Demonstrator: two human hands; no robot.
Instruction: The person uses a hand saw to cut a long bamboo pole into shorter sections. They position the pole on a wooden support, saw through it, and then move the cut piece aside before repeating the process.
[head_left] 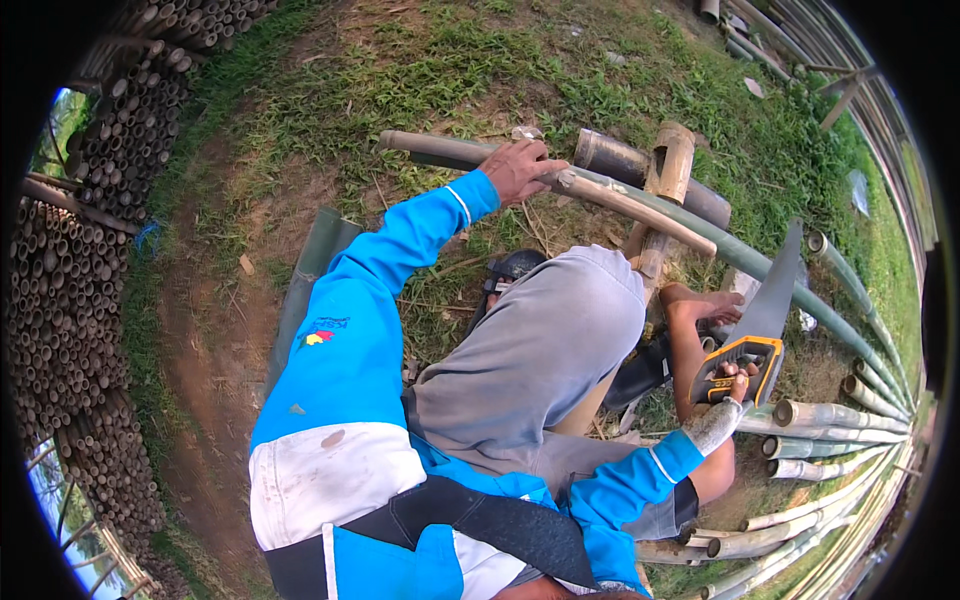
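My left hand (520,168) presses down on a long green bamboo pole (640,205) that lies across a wooden support (668,170) in front of me. My right hand (738,385) grips the orange and black handle of a hand saw (765,310). The saw blade points up and away, and reaches the pole further right. My bare foot (705,305) rests beside the pole, under the saw. My raised knee in grey shorts (560,340) is between the two arms.
Stacked bamboo poles (80,290) line the left side, their cut ends facing me. Several cut bamboo lengths (830,440) lie on the grass at lower right. A bamboo fence (800,45) runs along the upper right. A dark sandal (510,270) lies on the ground.
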